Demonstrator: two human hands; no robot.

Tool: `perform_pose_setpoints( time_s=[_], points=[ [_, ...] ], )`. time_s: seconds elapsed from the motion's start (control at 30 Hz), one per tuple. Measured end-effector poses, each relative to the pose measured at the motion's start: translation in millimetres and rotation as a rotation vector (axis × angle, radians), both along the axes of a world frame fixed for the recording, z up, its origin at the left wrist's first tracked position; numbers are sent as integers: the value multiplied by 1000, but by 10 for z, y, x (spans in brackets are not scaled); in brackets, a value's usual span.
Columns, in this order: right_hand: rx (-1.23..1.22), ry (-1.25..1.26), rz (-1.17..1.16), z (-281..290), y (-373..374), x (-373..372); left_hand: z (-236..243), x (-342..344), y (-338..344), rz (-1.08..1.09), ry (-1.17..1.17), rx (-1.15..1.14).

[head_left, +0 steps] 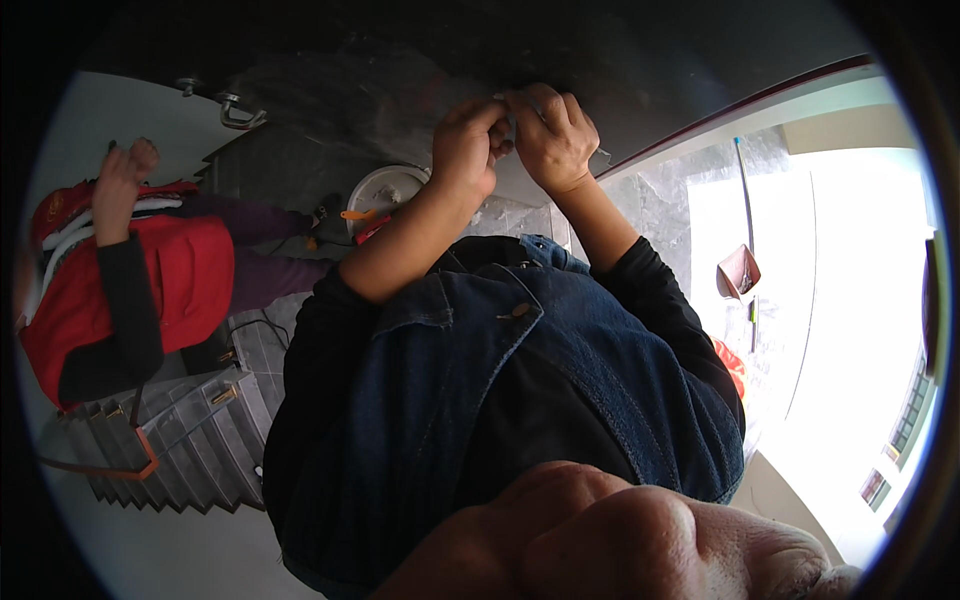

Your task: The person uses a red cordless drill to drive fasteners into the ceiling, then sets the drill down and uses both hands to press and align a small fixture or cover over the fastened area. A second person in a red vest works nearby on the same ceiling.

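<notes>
Smudged dark surface (370,85), stairs (180,455), tiled floor (648,222)

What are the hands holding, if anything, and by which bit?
I can't tell: anything between the left hand and right hand is too unclear to see.

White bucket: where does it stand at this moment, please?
In the head view, the white bucket is left of centre, between the person's left forearm and the co-worker's purple trousers.

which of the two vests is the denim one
The blue vest in the middle, below the camera wearer's left hand and right hand in the picture; the other, a red vest, is at far left.
</notes>
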State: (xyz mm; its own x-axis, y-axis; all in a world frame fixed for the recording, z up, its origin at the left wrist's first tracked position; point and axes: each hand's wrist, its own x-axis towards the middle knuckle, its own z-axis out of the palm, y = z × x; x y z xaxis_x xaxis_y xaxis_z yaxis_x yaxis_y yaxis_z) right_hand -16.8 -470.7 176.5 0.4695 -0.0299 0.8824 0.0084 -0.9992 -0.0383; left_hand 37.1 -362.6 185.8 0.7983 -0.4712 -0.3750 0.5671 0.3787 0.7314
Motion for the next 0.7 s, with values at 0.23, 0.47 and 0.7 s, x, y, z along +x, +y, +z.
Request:
perform_pose_setpoints(
  time_s=[0.23,0.47,0.7],
  points=[
    [55,-27,-36,-148,77,-96,-75,-88,86,-57,3,62],
    [52,47,-23,-236,77,-215,-220,-128,154,-115,-7,68],
    [178,155,154,-416,160,-382,-399,-178,392,-289,67,145]
  ],
)
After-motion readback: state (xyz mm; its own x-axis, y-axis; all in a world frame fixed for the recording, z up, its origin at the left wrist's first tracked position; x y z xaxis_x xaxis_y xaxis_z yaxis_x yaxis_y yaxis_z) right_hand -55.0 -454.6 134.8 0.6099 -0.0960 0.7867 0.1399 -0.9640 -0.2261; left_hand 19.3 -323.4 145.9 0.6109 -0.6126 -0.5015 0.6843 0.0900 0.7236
